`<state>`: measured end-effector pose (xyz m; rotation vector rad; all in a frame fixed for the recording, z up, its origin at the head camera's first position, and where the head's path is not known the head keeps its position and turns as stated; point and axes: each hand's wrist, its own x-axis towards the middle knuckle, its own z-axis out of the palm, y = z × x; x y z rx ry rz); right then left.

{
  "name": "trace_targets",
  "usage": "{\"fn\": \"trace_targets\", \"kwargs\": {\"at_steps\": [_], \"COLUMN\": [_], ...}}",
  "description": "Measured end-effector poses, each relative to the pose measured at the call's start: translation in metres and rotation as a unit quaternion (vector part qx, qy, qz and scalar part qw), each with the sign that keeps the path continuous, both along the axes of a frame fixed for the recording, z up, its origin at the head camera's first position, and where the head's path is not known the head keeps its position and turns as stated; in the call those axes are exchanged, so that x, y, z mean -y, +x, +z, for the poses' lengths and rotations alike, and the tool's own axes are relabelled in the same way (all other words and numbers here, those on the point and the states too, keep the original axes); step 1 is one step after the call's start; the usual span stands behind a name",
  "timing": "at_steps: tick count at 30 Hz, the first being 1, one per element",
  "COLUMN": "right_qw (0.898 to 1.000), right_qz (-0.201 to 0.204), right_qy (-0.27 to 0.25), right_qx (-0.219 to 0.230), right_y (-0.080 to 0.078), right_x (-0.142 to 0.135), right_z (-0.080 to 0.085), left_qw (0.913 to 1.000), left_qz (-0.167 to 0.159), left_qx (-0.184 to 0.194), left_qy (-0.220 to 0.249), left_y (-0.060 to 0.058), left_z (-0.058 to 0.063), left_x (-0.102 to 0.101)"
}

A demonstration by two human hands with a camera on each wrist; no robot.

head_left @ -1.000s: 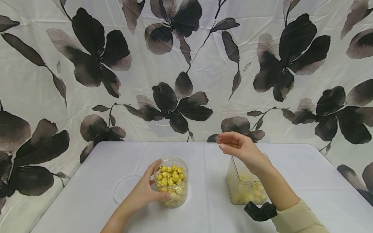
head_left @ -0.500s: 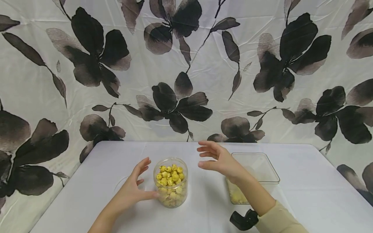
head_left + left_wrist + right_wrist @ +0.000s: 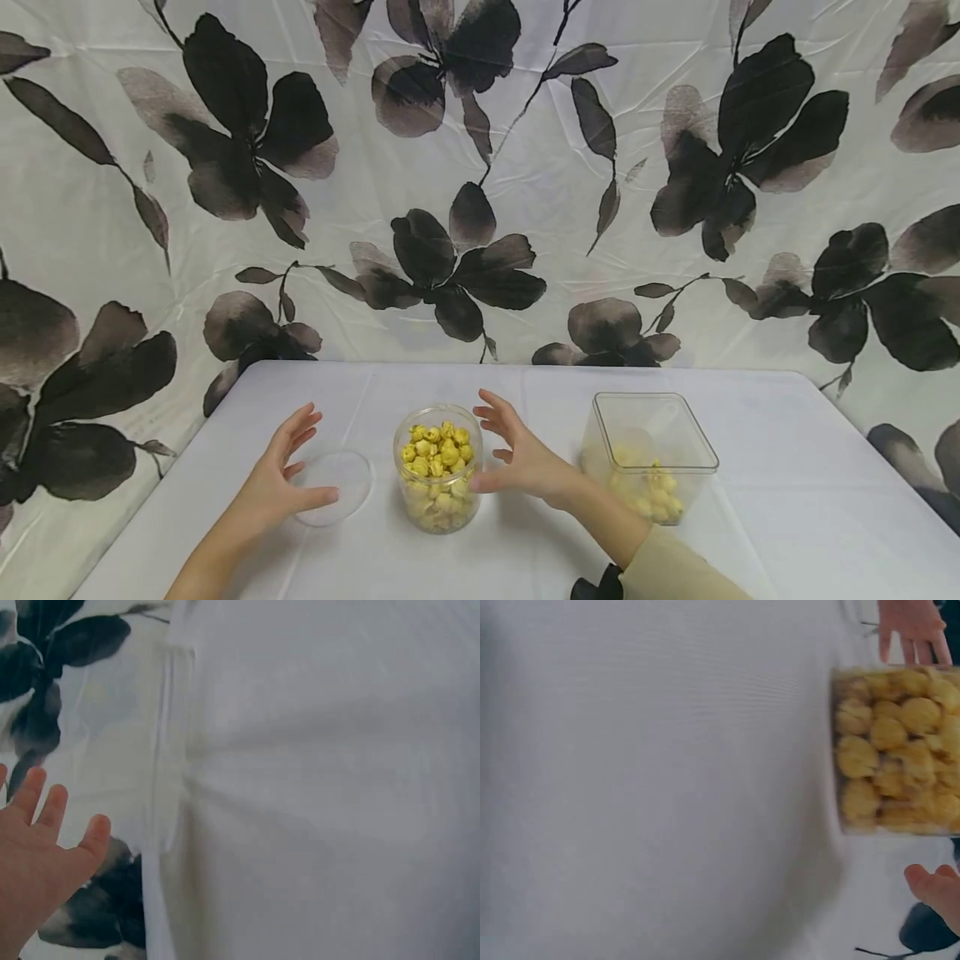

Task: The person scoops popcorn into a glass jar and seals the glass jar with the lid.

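Observation:
A clear round jar (image 3: 438, 512) full of yellow popcorn (image 3: 442, 454) stands upright and uncovered mid-table in the head view. My right hand (image 3: 528, 462) is at its right side, fingers spread and slightly bent. The thumb overlaps the jar there, while the right wrist view shows a gap between fingertips (image 3: 922, 883) and jar wall. Left of the jar, my left hand (image 3: 270, 487) holds nothing, its fingers spread. It hovers by a clear round lid (image 3: 371, 483) lying flat, its thumb overlapping the lid in this view.
To the right stands a clear square-topped container (image 3: 652, 458), uncovered, with some popcorn at its bottom. A white cloth covers the table (image 3: 787, 517). Behind it hangs a curtain (image 3: 555, 192) with dark flowers. A black band (image 3: 600, 586) shows by the right sleeve.
My left hand has let go of the jar and moved left toward the lid. My right hand has come from above the square container leftward and down to the jar's right side.

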<state>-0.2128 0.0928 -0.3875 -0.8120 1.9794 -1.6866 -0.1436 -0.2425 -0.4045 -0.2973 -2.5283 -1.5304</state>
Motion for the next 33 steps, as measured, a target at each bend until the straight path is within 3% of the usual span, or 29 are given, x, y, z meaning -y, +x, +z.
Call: {"fn": "trace_targets", "kwargs": {"at_steps": [7, 14, 21, 25, 29, 33], "right_qw": [1.0, 1.0, 1.0, 1.0, 1.0, 1.0], "right_qz": [0.021, 0.0, 0.001, 0.0, -0.002, -0.007], "right_qy": [-0.003, 0.014, 0.01, 0.0, -0.002, -0.001], "right_qx": [0.02, 0.016, 0.022, 0.023, 0.017, 0.013], "right_y": [0.004, 0.009, 0.007, 0.007, 0.006, 0.005], "right_x": [0.016, 0.023, 0.025, 0.027, 0.028, 0.027], "right_z": [-0.016, -0.024, -0.024, -0.024, -0.024, -0.023], "left_qw": [0.9977, 0.99, 0.981, 0.9728, 0.9704, 0.9752], "left_qz": [-0.023, -0.037, -0.022, 0.0, 0.012, 0.012], "left_qx": [0.043, 0.096, 0.043, 0.037, 0.039, 0.036], "left_qy": [-0.047, -0.096, -0.188, -0.229, -0.238, -0.218], "left_y": [0.0, -0.001, -0.002, -0.003, -0.003, -0.004], "left_z": [-0.011, -0.023, -0.027, -0.027, -0.028, -0.027], "left_x": [0.021, 0.026, 0.023, 0.022, 0.02, 0.015]}}
